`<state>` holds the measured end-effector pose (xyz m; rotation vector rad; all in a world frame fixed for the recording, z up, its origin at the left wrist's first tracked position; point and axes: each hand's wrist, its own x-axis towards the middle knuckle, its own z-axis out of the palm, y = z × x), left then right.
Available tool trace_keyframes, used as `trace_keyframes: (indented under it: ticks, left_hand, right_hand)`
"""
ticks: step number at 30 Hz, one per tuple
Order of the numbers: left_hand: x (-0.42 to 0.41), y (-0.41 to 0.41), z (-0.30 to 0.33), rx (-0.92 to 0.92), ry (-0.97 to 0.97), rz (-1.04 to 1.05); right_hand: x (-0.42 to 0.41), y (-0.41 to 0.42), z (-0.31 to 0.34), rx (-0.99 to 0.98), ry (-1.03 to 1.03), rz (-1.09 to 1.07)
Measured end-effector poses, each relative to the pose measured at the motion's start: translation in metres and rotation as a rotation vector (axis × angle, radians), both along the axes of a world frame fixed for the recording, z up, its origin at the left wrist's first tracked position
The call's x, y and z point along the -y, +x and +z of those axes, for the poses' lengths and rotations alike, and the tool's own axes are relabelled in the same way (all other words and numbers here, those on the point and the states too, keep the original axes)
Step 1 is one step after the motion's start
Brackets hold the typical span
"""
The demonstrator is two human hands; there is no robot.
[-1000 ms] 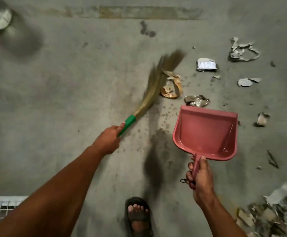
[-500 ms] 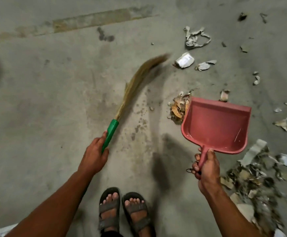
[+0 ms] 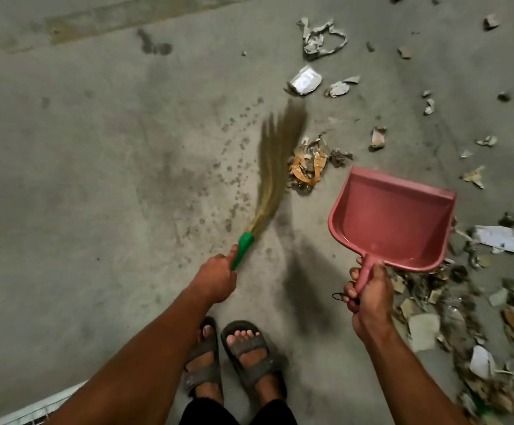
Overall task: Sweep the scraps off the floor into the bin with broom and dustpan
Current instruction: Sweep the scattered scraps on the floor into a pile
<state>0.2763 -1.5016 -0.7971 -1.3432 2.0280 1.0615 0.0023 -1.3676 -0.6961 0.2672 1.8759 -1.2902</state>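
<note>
Stained concrete floor (image 3: 96,179), scraps scattered right. Left hand (image 3: 215,279) has fingers wrapped round the green handle of the broom (image 3: 275,176); bristles blurred, tips just beside the orange-brown scrap clump (image 3: 307,167). Right hand (image 3: 369,299) grips the stem of the pink dustpan (image 3: 393,216), tilted, looks empty, near that clump. Bigger scrap pile (image 3: 464,317) lies right of the pan. Scraps look light and flimsy, likely to scatter. Broom is soft and whippy, so hold stays at the handle. Bin not in view.

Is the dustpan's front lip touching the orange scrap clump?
Apart. The head view shows bare floor between the dustpan lip and the orange scrap clump.
</note>
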Motion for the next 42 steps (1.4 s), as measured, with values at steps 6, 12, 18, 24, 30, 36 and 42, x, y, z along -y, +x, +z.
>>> trace_keyframes:
  ticks: [6, 12, 18, 24, 30, 36, 42]
  left_hand:
    - [-0.028, 0.011, 0.034, -0.216, 0.006, -0.181]
    - [-0.031, 0.039, 0.063, -0.273, -0.174, -0.064]
    - [-0.04, 0.015, 0.043, -0.043, -0.16, 0.04]
    - [-0.133, -0.06, 0.016, -0.014, -0.013, -0.086]
    - [-0.22, -0.106, 0.03, -0.226, -0.002, -0.182]
    - [-0.222, -0.105, 0.06, -0.299, -0.076, -0.135]
    - [-0.175, -0.094, 0.077, -0.31, -0.126, -0.115]
  right_hand:
    - [-0.027, 0.002, 0.03, -0.028, 0.007, -0.088]
    - [-0.051, -0.022, 0.046, -0.067, -0.005, -0.135]
    - [-0.075, -0.056, 0.043, -0.074, -0.033, -0.186]
    - [-0.14, -0.094, 0.021, -0.091, -0.021, -0.222]
    - [-0.199, -0.115, 0.031, -0.105, -0.011, -0.235]
    - [-0.21, -0.124, 0.057, -0.119, -0.021, -0.28]
    - [-0.203, -0.12, 0.064, -0.094, -0.072, -0.276]
